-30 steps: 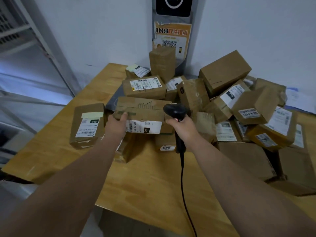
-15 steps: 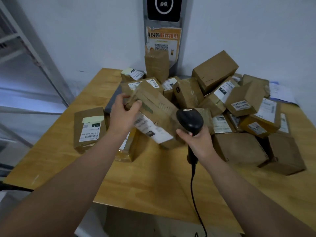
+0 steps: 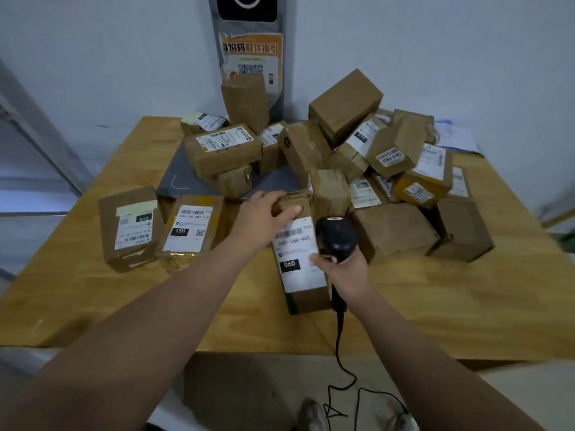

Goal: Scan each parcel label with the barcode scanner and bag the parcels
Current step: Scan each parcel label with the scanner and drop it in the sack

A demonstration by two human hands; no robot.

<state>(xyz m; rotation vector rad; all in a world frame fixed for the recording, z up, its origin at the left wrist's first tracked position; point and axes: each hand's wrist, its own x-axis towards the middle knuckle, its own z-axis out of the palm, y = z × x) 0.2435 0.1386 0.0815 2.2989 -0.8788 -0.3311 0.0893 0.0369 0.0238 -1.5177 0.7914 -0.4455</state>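
A long brown parcel (image 3: 306, 295) with a white label (image 3: 297, 253) marked 060 lies lengthwise on the wooden table (image 3: 435, 306), label up. My left hand (image 3: 264, 217) grips its far end, thumb and fingers curled over the top. My right hand (image 3: 343, 270) holds the black barcode scanner (image 3: 336, 239) by its handle, right beside the label, with its head just right of the parcel. The scanner's black cable (image 3: 340, 353) hangs over the table's front edge.
A heap of several brown parcels (image 3: 345, 101) fills the back and right of the table. Two labelled parcels (image 3: 130, 228) lie at the left. A grey mat (image 3: 177, 181) sits under the back pile. A wall kiosk with a poster (image 3: 249, 60) stands behind.
My left hand has pulled the parcel out of the pile, turned it lengthwise and set it nearer the front edge. The scanner has come down beside its label.
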